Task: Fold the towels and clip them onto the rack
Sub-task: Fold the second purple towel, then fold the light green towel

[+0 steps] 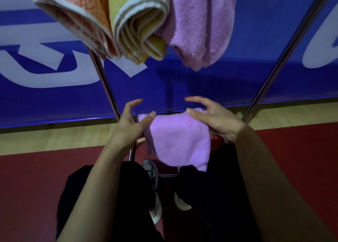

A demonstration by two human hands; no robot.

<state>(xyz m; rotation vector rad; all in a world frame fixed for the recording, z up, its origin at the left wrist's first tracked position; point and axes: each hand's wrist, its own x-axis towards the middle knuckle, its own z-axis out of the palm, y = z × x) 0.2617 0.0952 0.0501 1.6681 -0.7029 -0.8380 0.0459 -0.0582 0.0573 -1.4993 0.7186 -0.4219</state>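
Over the low bar of the shiny metal rack [104, 80] lies a soft lilac terry towel [180, 141]. Both hands, left [130, 121] and right [213, 120], grasp nothing, fingers loosely spread beside its top corners. Above hang folded orange [76, 16], yellow-green [140, 27] and lilac [200, 27] towels.

We have open room between our hands [170, 113] and the three folded towels [139, 22] hanging overhead, with only the blue banner [201, 88] behind. The two slanting rack poles [285, 49] fence that gap left and right. Below, the draped purple towel [179, 139] covers the low rail.
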